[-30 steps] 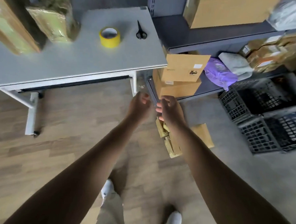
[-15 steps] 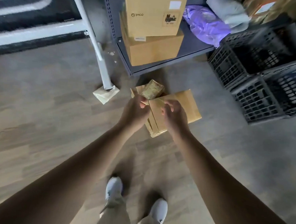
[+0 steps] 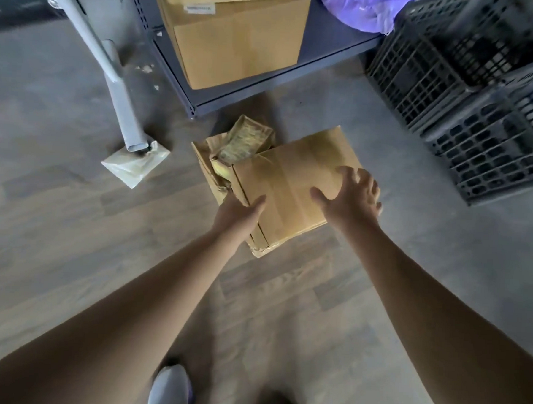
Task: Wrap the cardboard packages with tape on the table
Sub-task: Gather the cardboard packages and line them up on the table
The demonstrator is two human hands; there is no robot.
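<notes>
A flat brown cardboard package (image 3: 291, 175) lies on the floor in front of a shelf, on top of other cardboard pieces. A tape-wrapped yellowish package (image 3: 247, 140) rests just behind it. My left hand (image 3: 238, 214) touches the package's near left edge, thumb along the top; its fingers are hidden below the edge. My right hand (image 3: 352, 194) is spread open over the package's right side, fingers straight. The table top, tape roll and scissors are out of view.
A white table leg (image 3: 119, 92) stands on a folded plastic pad (image 3: 136, 164) at left. A grey shelf (image 3: 322, 59) holds a large cardboard box (image 3: 236, 42) and a purple bag (image 3: 368, 9). Dark plastic crates (image 3: 480, 98) stand at right. My shoes (image 3: 169, 388) are below.
The view dropped from the table to the floor and came closer. My hands, held together before, have spread apart onto the left edge and right side of the cardboard package.
</notes>
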